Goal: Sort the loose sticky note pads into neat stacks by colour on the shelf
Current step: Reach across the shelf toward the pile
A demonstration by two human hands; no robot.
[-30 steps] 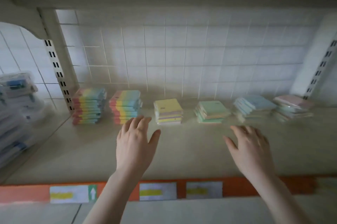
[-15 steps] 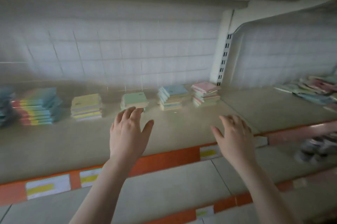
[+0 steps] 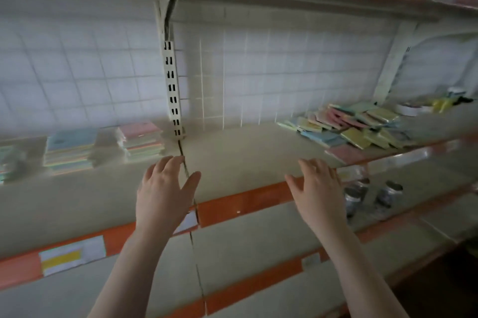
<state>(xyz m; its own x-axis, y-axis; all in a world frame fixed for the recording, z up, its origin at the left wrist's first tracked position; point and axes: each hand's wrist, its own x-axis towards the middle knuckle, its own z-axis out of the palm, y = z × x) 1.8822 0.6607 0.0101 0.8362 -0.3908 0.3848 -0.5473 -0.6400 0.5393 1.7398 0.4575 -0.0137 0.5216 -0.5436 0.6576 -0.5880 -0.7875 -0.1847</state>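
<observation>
Loose sticky note pads point(image 3: 359, 124) lie heaped well right of both hands' spread, empty fingers point(image 3: 314, 170).

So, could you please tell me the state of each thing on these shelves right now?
left hand: open, holds nothing
right hand: open, holds nothing
loose pads: jumbled heap, mixed colours
blue-topped stack: neat
pink-topped stack: neat
jars: upright, lower shelf

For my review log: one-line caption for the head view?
Both open hands, left hand and right hand, hover between sorted stacks and the loose pile.
</observation>
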